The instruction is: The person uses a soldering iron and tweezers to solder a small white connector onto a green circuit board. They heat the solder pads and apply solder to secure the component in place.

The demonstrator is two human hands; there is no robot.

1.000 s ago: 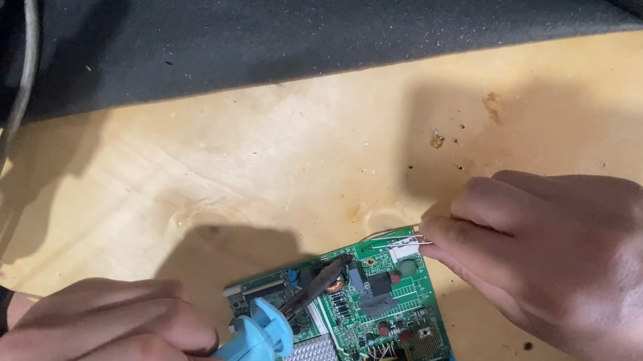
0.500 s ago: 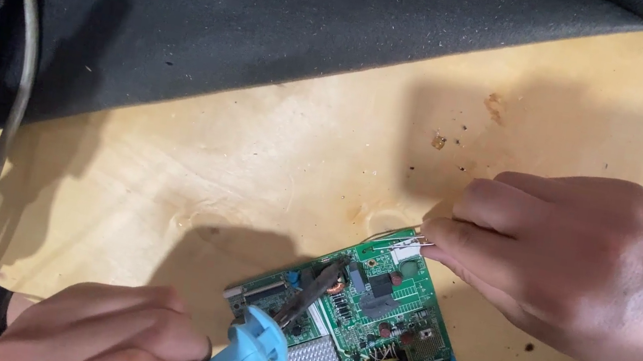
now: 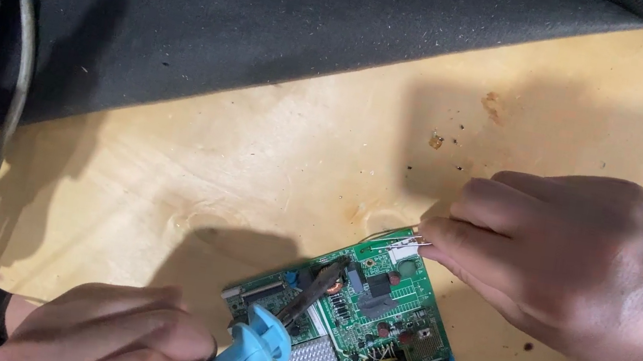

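Soldering iron [image 3: 292,320] is gripped by the closed left hand [image 3: 120,333]; thin wires [image 3: 402,241] are pinched by the right hand [image 3: 571,269] at the circuit board [image 3: 365,340]; little has changed.

this looks like a small electronics repair workshop. a bare plywood bench top [image 3: 256,162] carries burn specks and brown stains at the far right. a green circuit board [image 3: 367,332] lies at the near edge, with a blue-handled soldering iron [image 3: 272,339] resting its dark tip on it. a black foam mat [image 3: 277,21] covers the far side, and a grey cable [image 3: 8,117] loops down the left.
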